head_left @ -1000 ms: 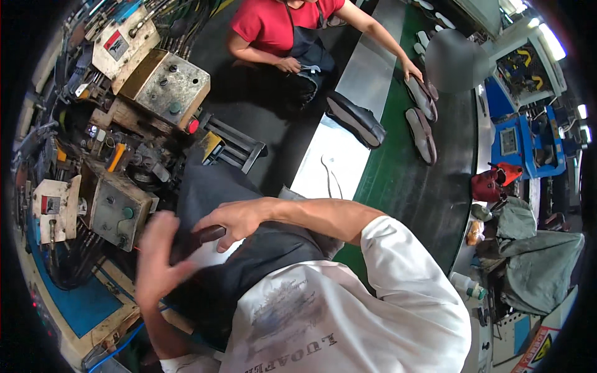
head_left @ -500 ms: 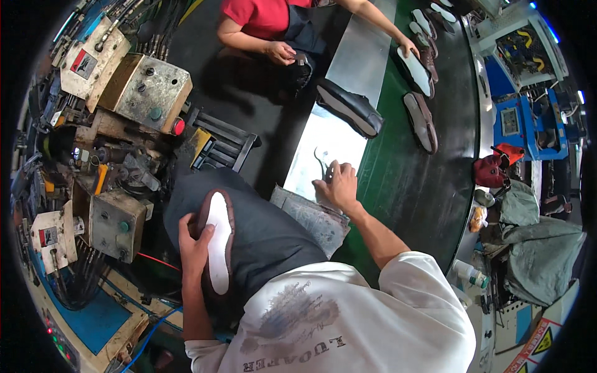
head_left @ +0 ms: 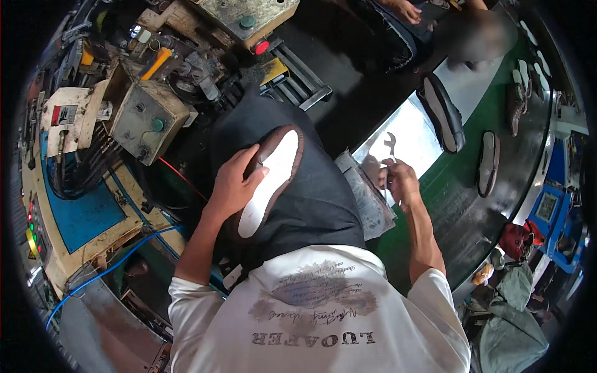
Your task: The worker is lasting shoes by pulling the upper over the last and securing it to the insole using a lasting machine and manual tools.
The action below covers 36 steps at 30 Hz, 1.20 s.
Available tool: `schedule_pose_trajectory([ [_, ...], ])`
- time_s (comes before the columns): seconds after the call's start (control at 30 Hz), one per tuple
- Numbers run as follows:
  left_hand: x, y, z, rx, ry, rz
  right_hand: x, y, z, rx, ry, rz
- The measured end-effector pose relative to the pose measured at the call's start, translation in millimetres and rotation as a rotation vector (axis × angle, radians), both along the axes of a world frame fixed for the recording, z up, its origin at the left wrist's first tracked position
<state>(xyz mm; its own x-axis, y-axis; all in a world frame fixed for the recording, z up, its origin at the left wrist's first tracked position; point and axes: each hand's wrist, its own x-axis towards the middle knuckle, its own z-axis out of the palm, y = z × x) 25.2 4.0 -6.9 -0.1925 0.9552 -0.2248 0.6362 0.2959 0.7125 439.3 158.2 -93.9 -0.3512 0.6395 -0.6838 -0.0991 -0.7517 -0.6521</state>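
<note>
My left hand (head_left: 233, 186) grips a brown shoe upper (head_left: 266, 152) by its side, over my dark-trousered thigh. Its white underside (head_left: 273, 180) faces up, with my thumb lying on it. Over the shiny metal plate at the belt's edge, my right hand (head_left: 401, 183) is closed round a slim metal tool with an open, wrench-like head (head_left: 390, 142). That head points away from me; the fingers hide the rest. A worn grey pad (head_left: 367, 202) lies beside my right hand. Beyond it rests a black shoe (head_left: 443, 115), its pale underside showing.
A green-and-black conveyor belt (head_left: 463, 186) runs along the right, carrying a brown shoe (head_left: 489, 163) and several others. Machine control boxes (head_left: 146, 118) stand at left, near a black metal rack (head_left: 305, 87). Another person's hand (head_left: 407, 11) shows at the top. A blue hose (head_left: 112, 267) crosses lower left.
The view has swung, shifting the surroundings. My right hand has gone from reaching flat over the metal plate to gripping the tool, its head raised. My left hand still holds the brown shoe upper.
</note>
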Motion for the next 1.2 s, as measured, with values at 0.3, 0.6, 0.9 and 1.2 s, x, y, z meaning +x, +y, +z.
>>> schedule_pose_trajectory([
  [0.3, 12, -22, -11, -0.054, -0.347, 0.122, -140, -25, 116, 0.3, -0.146, 1.047],
  [0.6, 17, -26, -11, 0.046, -0.185, 0.06, -164, -40, 88, 0.481, -0.256, 1.219],
  [0.9, 19, -23, -10, -0.006, -0.259, 0.048, -146, -68, 63, 1.048, -0.248, 0.772],
  [1.2, 9, 17, -5, -0.401, -0.398, 0.194, -143, -34, 95, 1.192, -0.505, 1.146],
])
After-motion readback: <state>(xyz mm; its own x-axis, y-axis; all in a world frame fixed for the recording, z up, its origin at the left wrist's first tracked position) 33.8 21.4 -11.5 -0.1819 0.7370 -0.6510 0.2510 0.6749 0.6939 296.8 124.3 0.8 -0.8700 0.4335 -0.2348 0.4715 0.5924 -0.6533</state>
